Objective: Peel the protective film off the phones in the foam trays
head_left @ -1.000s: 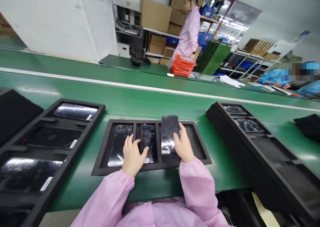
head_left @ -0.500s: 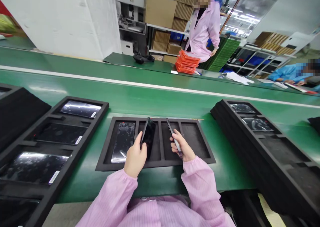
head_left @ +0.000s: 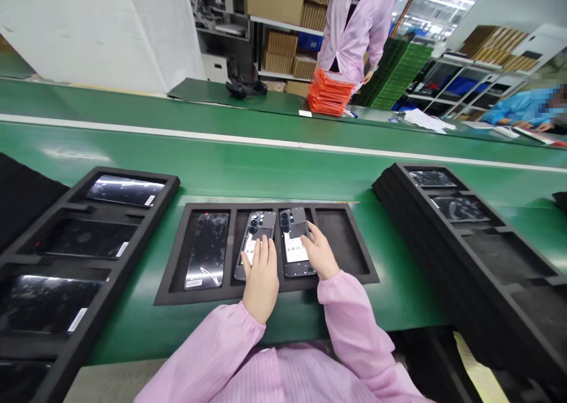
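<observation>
In the middle lies a black foam tray [head_left: 195, 299] with several slots. My left hand [head_left: 261, 279] rests with stretched fingers on the back of a left phone [head_left: 268, 223], its thumb near the left edge. That phone lies tilted over its slot. My right hand [head_left: 323, 252] grips a second phone [head_left: 296, 268] by its right side, thumb on the back. Both phones lie back side up, showing camera lenses, small screws and a white label, without a back cover. A third phone [head_left: 207, 249] lies screen up in the leftmost slot.
To the left, a foam tray [head_left: 170, 187] holds several phones screen up. A stack of foam trays [head_left: 398, 214] stands at right, two phones in its top one. Across the green bench [head_left: 266, 175] are orange packets [head_left: 330, 93] and a standing person [head_left: 354, 25]; another person [head_left: 522, 110] sits far right.
Both phones, held upright on edge before, are now lowered onto the middle tray with their backs up. My left fingers have straightened over the left phone. The view has shifted slightly.
</observation>
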`<state>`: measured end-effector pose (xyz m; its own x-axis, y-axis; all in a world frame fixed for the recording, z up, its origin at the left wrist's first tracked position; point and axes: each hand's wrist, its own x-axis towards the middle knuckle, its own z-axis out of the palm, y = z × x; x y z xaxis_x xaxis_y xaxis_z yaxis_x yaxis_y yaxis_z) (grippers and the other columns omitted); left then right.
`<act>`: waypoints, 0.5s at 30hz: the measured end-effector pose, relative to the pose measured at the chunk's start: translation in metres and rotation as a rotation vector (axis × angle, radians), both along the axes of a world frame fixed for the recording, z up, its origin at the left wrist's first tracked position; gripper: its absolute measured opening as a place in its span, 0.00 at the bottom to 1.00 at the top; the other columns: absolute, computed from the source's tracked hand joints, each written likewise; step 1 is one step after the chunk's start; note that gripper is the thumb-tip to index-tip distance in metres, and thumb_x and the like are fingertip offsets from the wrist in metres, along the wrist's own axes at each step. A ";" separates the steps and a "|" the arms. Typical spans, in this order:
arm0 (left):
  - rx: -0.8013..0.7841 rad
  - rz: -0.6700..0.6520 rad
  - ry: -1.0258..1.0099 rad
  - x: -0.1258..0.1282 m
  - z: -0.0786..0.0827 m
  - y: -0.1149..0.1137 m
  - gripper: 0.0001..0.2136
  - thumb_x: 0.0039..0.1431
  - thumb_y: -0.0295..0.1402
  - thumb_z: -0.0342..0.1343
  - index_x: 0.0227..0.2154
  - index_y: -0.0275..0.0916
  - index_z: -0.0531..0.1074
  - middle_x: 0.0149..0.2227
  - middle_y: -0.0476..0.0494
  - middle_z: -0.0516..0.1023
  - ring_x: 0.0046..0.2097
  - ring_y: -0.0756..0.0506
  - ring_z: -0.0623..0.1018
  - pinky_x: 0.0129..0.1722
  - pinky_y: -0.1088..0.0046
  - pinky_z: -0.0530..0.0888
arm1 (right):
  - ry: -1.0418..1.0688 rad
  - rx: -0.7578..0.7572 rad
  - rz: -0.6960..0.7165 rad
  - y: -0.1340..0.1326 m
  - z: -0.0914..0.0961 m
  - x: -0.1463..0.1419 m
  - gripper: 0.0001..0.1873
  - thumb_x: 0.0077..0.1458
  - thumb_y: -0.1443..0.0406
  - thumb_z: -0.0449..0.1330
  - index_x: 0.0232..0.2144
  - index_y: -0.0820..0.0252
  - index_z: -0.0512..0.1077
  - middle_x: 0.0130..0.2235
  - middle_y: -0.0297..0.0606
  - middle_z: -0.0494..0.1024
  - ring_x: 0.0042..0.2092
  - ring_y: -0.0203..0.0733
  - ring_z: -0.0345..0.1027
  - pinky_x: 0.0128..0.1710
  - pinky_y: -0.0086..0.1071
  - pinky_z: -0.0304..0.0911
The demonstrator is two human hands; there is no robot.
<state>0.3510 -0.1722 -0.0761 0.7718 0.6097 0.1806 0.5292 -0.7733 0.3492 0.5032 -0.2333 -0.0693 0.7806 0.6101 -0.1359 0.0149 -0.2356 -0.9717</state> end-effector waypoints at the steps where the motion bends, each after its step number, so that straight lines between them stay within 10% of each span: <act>1: 0.001 0.012 0.015 0.001 0.002 0.001 0.30 0.57 0.14 0.33 0.62 0.30 0.61 0.65 0.30 0.61 0.67 0.33 0.61 0.61 0.37 0.60 | -0.071 -0.007 -0.024 0.002 -0.003 -0.001 0.33 0.51 0.62 0.55 0.60 0.63 0.62 0.57 0.49 0.70 0.60 0.51 0.63 0.60 0.48 0.60; 4: 0.008 0.043 0.049 0.003 0.009 0.005 0.28 0.60 0.17 0.35 0.63 0.30 0.60 0.66 0.29 0.60 0.66 0.30 0.60 0.60 0.34 0.60 | -0.258 -0.032 -0.042 0.001 -0.001 -0.006 0.35 0.53 0.61 0.56 0.62 0.64 0.60 0.63 0.51 0.61 0.66 0.51 0.53 0.66 0.50 0.48; 15: -0.053 0.190 -0.008 -0.002 0.019 0.025 0.28 0.64 0.34 0.50 0.66 0.38 0.55 0.64 0.19 0.54 0.61 0.27 0.65 0.53 0.47 0.70 | -0.728 -0.237 0.061 -0.047 -0.007 0.023 0.30 0.57 0.62 0.53 0.61 0.62 0.61 0.59 0.50 0.66 0.62 0.51 0.59 0.64 0.51 0.54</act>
<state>0.3493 -0.1472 -0.0574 0.6403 0.7534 0.1499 0.6610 -0.6398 0.3920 0.5258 -0.2799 -0.0759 0.6894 0.6733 0.2671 0.6511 -0.4144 -0.6358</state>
